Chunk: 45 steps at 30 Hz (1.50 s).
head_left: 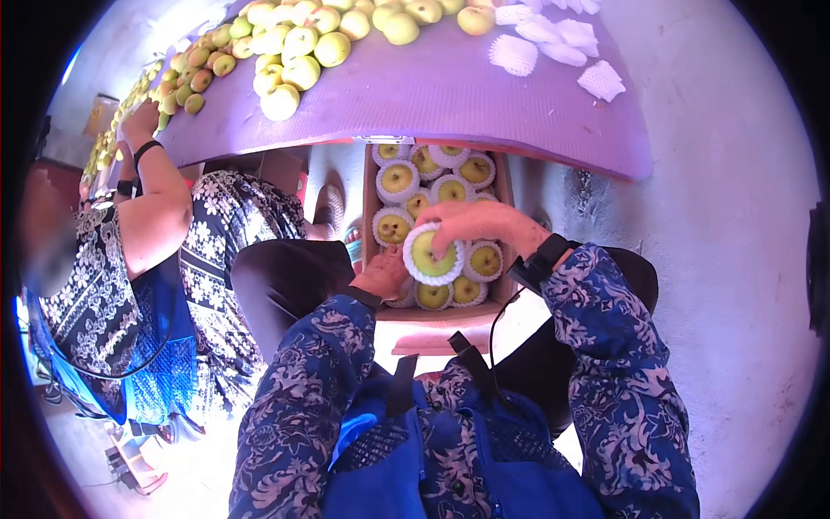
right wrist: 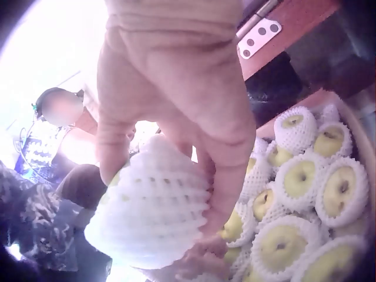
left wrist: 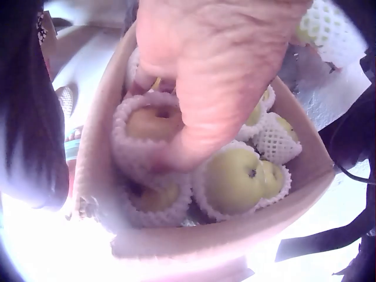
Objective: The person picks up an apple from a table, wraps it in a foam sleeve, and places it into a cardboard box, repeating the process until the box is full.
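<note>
My right hand (head_left: 484, 221) holds a yellow-green apple (head_left: 425, 258) in a white foam net above the near part of a cardboard box (head_left: 370, 186). In the right wrist view, thumb and fingers span the netted apple (right wrist: 155, 202) from either side. Down at the box's near left corner, my left hand (head_left: 381, 277) grips another netted apple (left wrist: 147, 124), its thumb against the foam and its fingertips partly hidden. Several more netted apples (right wrist: 302, 176) lie packed in the box around it.
A purple-covered table (head_left: 389, 108) stands just beyond the box, bearing a heap of loose apples (head_left: 298, 43) and white foam nets (head_left: 553, 39) at its right. Another person (head_left: 95, 251) sits to the left, one arm reaching to the apples. My knees flank the box.
</note>
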Each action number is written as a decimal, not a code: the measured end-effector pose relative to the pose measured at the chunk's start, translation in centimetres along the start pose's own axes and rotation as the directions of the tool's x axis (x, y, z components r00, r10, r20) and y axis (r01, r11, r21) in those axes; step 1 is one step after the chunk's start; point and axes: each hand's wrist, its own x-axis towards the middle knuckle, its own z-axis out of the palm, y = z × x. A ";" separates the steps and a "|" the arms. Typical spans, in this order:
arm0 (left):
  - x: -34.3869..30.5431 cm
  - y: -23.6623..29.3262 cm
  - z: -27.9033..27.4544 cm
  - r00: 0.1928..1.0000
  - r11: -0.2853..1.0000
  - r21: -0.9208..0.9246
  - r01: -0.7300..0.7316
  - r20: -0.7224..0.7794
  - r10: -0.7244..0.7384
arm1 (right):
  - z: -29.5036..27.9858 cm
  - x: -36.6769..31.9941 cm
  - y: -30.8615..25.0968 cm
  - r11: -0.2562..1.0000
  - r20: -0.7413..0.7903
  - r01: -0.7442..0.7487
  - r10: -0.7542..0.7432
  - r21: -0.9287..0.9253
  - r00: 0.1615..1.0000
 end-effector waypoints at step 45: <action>-2.2 5.6 2.2 0.958 0.985 -0.019 0.172 -0.230 -0.171 | 3.7 4.7 2.7 0.912 -0.402 -0.054 0.231 0.406 0.886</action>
